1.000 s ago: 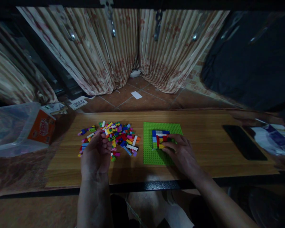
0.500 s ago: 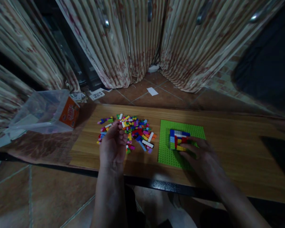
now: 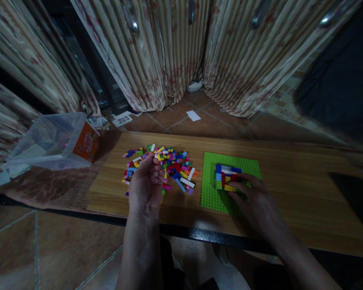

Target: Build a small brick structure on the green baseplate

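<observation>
My right hand (image 3: 255,197) reaches over a bright green studded baseplate (image 3: 210,193). Its fingers and thumb grip the right side of a low toy-brick build (image 3: 225,177) in blue, white, red and yellow, covering part of it. My left hand (image 3: 148,179) is palm up above the loose toy bricks (image 3: 177,167), fingers curled inward and thumb close to the index finger. Whatever may be pinched at its fingertips cannot be made out; a white and yellow brick shows right beside them. The loose bricks lie in a mixed-colour heap around and beyond this hand.
A clear plastic tub (image 3: 54,141) with an orange label stands left of the wooden tabletop (image 3: 109,189). A dark flat object (image 3: 352,197) lies at the right. Striped curtains (image 3: 169,60) hang behind, and white papers (image 3: 193,116) lie on the tiled floor.
My left hand has shifted very slightly, with its fingers still curled. The right hand stays at the brick build, its fingers barely moved.
</observation>
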Demonstrator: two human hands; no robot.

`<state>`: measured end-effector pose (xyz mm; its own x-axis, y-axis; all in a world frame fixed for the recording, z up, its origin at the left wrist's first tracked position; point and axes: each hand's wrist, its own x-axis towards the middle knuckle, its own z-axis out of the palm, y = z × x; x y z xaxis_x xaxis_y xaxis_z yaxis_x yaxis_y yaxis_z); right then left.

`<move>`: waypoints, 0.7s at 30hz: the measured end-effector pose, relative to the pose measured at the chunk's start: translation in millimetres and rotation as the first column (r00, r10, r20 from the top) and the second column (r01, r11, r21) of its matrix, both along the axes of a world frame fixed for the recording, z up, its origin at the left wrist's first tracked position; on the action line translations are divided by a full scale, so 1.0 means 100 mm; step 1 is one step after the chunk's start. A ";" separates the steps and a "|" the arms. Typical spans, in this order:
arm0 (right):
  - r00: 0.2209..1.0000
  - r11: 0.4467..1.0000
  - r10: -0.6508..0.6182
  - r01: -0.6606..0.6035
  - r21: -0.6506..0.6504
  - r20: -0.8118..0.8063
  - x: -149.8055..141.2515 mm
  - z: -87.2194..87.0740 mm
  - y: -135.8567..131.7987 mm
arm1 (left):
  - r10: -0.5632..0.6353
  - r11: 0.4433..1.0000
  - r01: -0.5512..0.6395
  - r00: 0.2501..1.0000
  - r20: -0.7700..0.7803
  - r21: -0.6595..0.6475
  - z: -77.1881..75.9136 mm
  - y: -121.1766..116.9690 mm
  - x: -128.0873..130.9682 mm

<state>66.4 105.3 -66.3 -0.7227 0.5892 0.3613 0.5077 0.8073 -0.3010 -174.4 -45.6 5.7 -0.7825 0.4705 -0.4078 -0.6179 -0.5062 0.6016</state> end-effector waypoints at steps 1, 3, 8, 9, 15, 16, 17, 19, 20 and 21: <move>1.000 1.000 0.002 -0.002 -0.002 -0.005 0.00 0.01 0.00 | -0.001 1.000 0.001 1.000 0.003 0.000 0.00 0.01 0.01; 1.000 1.000 0.010 -0.010 -0.016 -0.015 0.00 0.02 -0.01 | -0.005 1.000 0.005 1.000 0.003 0.002 0.00 0.01 0.02; 0.999 0.998 0.010 -0.012 -0.056 -0.037 0.00 0.02 -0.01 | -0.021 1.000 0.021 1.000 -0.011 0.012 -0.01 0.03 0.05; 0.999 0.998 0.010 -0.012 -0.063 -0.041 0.00 0.02 -0.01 | -0.027 1.000 0.027 0.999 -0.017 0.010 -0.01 0.03 0.05; 0.998 0.993 0.032 -0.038 -0.111 -0.063 -0.02 0.04 0.02 | -0.023 1.000 0.023 1.000 0.001 -0.005 0.02 0.04 0.04; 0.997 0.992 0.033 -0.041 -0.122 -0.065 -0.02 0.05 0.02 | -0.013 1.000 0.013 1.000 0.013 -0.013 0.02 0.04 0.03; 0.997 0.990 0.035 -0.043 -0.133 -0.067 -0.03 0.05 0.02 | -0.006 1.000 0.006 1.000 0.022 -0.020 0.03 0.04 0.03; 0.997 0.988 0.031 -0.042 -0.150 -0.074 -0.02 0.07 0.03 | 0.000 1.000 0.001 1.000 0.031 -0.025 0.04 0.04 0.03; 0.997 0.986 0.026 -0.038 -0.160 -0.077 -0.02 0.07 0.03 | -0.001 1.000 0.001 1.000 0.031 -0.022 0.05 0.04 0.03; 0.997 0.985 0.021 -0.035 -0.171 -0.080 -0.01 0.07 0.04 | 0.000 1.000 0.000 0.999 0.032 -0.020 0.05 0.04 0.03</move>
